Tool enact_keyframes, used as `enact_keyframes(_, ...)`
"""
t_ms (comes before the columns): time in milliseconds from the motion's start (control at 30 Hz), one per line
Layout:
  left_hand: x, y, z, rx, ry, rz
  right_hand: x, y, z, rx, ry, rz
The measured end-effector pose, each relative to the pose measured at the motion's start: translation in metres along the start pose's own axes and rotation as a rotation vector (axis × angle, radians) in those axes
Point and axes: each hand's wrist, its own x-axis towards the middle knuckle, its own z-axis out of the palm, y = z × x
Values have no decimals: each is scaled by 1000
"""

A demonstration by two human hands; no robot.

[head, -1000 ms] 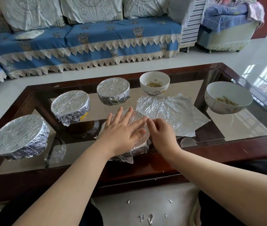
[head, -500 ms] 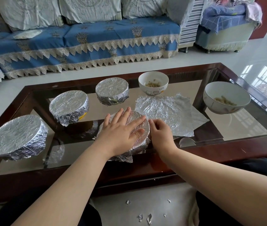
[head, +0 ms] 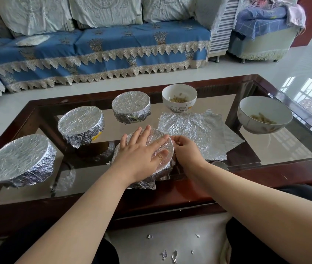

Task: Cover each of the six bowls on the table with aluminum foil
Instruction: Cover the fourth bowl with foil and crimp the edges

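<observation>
Here left hand [head: 139,151] presses foil-covered bowl [head: 165,161]; right hand [head: 186,149] pinches its rim

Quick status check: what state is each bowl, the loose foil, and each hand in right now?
Near-left bowl: foil-covered.
Middle-left bowl: foil-covered.
Back bowl: foil-covered.
Front bowl: foil on top, being wrapped.
Cartoon bowl: uncovered, food inside.
Right bowl: uncovered, food inside.
Loose foil sheet: flat on table.
Left hand: flat, pressing foil.
Right hand: pinching foil at rim.

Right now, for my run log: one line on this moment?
left hand flat on fourth foiled bowl | right hand crimping rim | two bowls uncovered
</observation>
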Motion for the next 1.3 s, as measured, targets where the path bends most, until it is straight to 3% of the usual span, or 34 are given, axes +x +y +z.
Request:
enact_keyframes(167, 1, 1, 0, -3, 6, -25, 7, -2, 2, 86, -40, 80)
enact_keyframes(333, -1, 3, -2, -21, 7, -72, 10, -1, 5, 108, 48, 112)
enact_keyframes(1033, -3, 3, -2, -46, 26, -106, 14, 11, 3, -21, 57, -25)
enact_keyframes(1300, 0, 8, 1, -57, 43, -220, -4, -2, 2, 13, 52, -73)
